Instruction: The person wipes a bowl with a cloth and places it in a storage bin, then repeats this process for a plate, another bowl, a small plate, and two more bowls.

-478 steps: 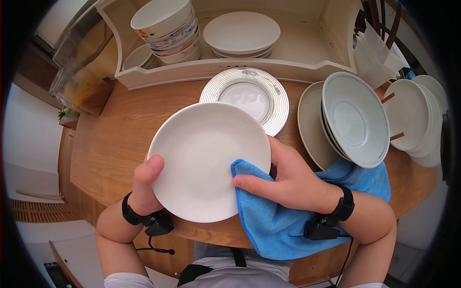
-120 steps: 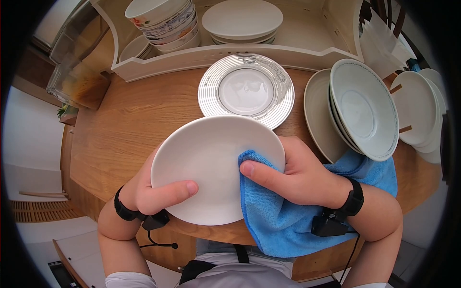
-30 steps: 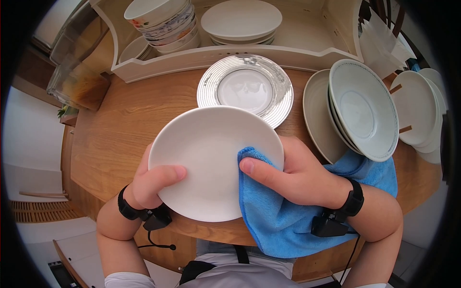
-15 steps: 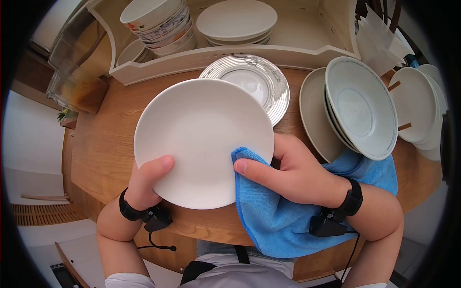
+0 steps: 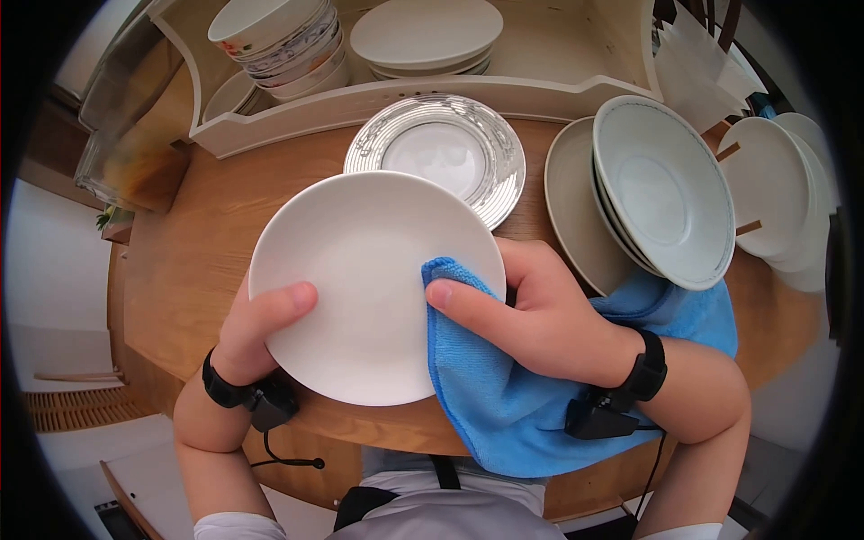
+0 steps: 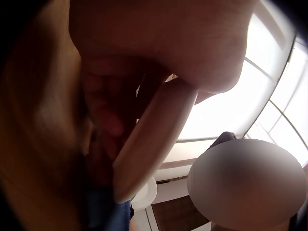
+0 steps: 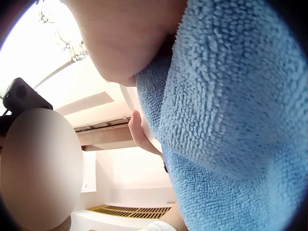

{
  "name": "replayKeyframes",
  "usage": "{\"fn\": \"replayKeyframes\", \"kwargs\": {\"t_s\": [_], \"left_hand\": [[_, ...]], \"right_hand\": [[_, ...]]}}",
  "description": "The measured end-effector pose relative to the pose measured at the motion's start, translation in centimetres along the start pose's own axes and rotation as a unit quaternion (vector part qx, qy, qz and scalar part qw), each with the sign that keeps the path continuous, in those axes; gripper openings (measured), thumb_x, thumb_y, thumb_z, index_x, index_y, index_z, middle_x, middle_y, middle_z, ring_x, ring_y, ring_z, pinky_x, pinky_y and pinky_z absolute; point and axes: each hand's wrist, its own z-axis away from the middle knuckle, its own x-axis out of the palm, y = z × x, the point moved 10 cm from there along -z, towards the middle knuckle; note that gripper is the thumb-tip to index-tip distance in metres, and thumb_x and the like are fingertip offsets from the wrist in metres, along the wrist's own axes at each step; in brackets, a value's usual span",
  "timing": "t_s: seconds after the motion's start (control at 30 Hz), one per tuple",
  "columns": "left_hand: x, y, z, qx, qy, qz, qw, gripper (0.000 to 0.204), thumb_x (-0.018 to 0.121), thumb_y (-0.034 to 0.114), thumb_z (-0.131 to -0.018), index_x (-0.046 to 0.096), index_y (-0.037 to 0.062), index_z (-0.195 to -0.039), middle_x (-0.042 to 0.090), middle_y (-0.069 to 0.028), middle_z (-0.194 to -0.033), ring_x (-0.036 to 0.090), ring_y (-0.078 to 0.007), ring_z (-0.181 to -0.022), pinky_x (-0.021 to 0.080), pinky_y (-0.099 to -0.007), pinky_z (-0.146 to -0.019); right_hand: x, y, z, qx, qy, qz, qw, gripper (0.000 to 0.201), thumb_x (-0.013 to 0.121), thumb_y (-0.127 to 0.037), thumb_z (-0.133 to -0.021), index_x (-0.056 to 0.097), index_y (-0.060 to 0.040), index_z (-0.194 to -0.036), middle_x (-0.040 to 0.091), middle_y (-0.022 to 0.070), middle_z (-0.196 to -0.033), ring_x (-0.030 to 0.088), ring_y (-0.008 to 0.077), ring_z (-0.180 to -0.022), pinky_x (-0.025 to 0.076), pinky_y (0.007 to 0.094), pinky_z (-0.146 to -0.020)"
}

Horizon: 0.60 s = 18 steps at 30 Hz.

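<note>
Wiping looks to be the step in hand: a plain white plate (image 5: 373, 283) sits at the centre of the head view, held above the wooden surface (image 5: 225, 207) and tilted a little toward the person. The left hand (image 5: 256, 328) grips its lower-left rim, thumb curled over the face and fingers hidden beneath. The right hand (image 5: 531, 315) pinches a blue cloth (image 5: 490, 396) against the plate's right edge, thumb on top pressing the cloth to the face, the other fingers wrapped behind the rim; the rest of the cloth hangs down toward the lower right. The right wrist view shows only cloth close up, the left wrist view only a blurred palm and the plate's edge.

Just above the plate lies a silver-rimmed plate (image 5: 436, 153) flat on the surface. To the right, several plates (image 5: 661, 202) lean in a rack, and a white tray (image 5: 387, 94) along the top holds stacked bowls (image 5: 279, 40).

Judging by the grip, the next move calls for turning the plate under the cloth while the left hand holds firm.
</note>
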Motion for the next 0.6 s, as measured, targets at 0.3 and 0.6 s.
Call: {"fn": "replayKeyframes", "kwargs": {"t_s": [0.3, 0.6], "left_hand": [[0.28, 0.52, 0.41, 0.006, 0.028, -0.039, 0.999, 0.070, 0.066, 0.030, -0.082, 0.045, -0.0054, -0.139, 0.062, -0.0209, -0.126, 0.064, -0.0285, -0.113, 0.053, -0.0375, -0.094], [-0.53, 0.35, 0.88, 0.016, 0.052, -0.056, 0.997, 0.070, 0.063, 0.037, -0.085, 0.046, -0.0047, -0.138, 0.061, -0.0205, -0.127, 0.063, -0.0278, -0.114, 0.053, -0.0371, -0.094]], "right_hand": [[0.12, -0.33, -0.19, -0.012, -0.003, 0.011, 1.000, 0.032, 0.064, -0.023, -0.100, 0.064, 0.0032, -0.119, 0.070, 0.0036, -0.103, 0.061, 0.0070, -0.093, 0.051, 0.0241, -0.080], [0.53, -0.67, -0.39, -0.059, -0.006, -0.008, 0.998, 0.035, 0.062, -0.024, -0.101, 0.062, 0.0031, -0.122, 0.070, 0.0074, -0.102, 0.062, 0.0111, -0.092, 0.051, 0.0288, -0.081]]}}
